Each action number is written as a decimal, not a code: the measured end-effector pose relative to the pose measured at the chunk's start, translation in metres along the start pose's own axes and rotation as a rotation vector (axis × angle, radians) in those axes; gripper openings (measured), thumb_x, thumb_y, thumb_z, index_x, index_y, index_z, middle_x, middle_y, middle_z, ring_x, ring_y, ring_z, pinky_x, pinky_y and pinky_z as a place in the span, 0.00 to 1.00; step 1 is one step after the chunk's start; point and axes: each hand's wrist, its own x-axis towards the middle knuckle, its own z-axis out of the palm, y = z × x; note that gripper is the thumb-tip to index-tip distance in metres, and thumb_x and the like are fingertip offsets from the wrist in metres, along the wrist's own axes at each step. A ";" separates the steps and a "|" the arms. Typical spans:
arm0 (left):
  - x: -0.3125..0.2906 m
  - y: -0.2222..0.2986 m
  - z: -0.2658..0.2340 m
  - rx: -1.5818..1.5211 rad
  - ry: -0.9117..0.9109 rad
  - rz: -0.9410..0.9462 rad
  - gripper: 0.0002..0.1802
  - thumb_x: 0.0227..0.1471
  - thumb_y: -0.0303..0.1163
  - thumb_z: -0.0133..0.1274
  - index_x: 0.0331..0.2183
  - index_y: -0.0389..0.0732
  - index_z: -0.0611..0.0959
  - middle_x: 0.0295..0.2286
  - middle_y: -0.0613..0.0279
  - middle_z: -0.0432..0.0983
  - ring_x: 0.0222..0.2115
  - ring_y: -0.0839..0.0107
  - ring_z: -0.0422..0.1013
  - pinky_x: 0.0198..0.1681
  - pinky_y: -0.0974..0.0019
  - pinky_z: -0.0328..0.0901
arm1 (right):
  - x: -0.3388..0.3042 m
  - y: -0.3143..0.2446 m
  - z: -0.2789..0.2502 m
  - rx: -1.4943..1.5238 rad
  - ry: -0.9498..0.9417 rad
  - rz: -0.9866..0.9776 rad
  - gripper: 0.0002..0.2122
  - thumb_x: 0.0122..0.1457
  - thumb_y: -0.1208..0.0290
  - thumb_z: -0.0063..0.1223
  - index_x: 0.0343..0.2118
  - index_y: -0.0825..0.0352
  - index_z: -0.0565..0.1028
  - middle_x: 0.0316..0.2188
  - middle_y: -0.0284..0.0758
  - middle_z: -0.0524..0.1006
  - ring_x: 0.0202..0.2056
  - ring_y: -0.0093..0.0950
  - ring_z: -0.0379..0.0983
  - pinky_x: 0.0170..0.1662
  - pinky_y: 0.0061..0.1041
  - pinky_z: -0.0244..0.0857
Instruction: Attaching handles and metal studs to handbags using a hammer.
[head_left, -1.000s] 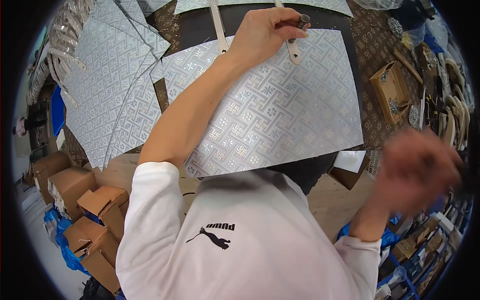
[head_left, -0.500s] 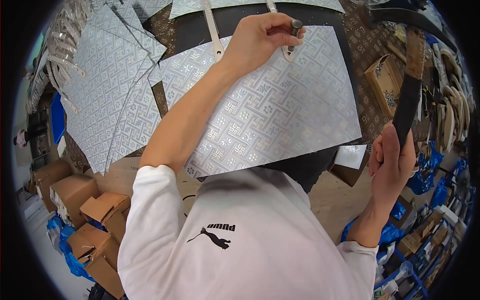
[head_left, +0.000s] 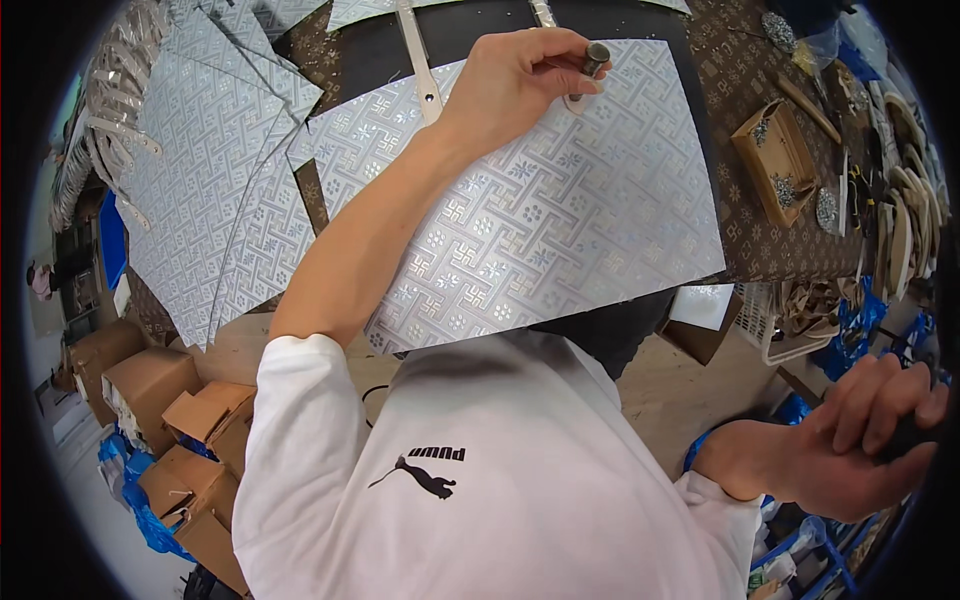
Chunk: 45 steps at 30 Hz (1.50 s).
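1. The left hand's [head_left: 515,82] fingers pinch a metal punch [head_left: 597,52] below its head, probably steadying it while leaving the top exposed.
2. Far off at right, the right hand's [head_left: 850,440] fingers curl round a dark handle [head_left: 908,436], largely hidden.
3. The punch's long axis looks near upright, its lower end pointing down at a pale strap's tip [head_left: 574,107].
4. Beneath lies a silvery patterned sheet [head_left: 550,220], over a black board [head_left: 370,55], presumably as backing, on the bench [head_left: 750,255].

Cardboard boxes [head_left: 153,376] beside blue plastic [head_left: 152,530]
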 end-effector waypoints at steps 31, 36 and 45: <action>0.018 0.049 -0.158 1.125 0.137 -0.334 0.16 0.47 0.43 0.63 0.30 0.39 0.85 0.30 0.52 0.79 0.33 0.52 0.77 0.33 0.50 0.69 | -0.066 0.141 -0.034 -0.002 0.625 0.825 0.11 0.69 0.60 0.49 0.33 0.60 0.68 0.18 0.23 0.61 0.13 0.12 0.51 0.13 0.16 0.43; 0.097 0.070 -0.191 1.160 0.573 0.025 0.16 0.52 0.30 0.54 0.43 0.36 0.80 0.42 0.39 0.76 0.38 0.42 0.76 0.41 0.46 0.70 | -0.053 0.137 -0.014 -0.041 0.570 0.774 0.12 0.69 0.60 0.48 0.31 0.61 0.68 0.17 0.24 0.61 0.14 0.12 0.53 0.13 0.15 0.43; -0.191 0.033 -0.405 1.306 0.716 -0.672 0.46 0.34 0.40 0.73 0.57 0.39 0.75 0.50 0.46 0.76 0.50 0.52 0.73 0.54 0.57 0.66 | -0.050 0.148 0.004 -0.130 0.441 0.765 0.12 0.69 0.60 0.49 0.31 0.60 0.67 0.17 0.23 0.60 0.13 0.13 0.50 0.13 0.19 0.45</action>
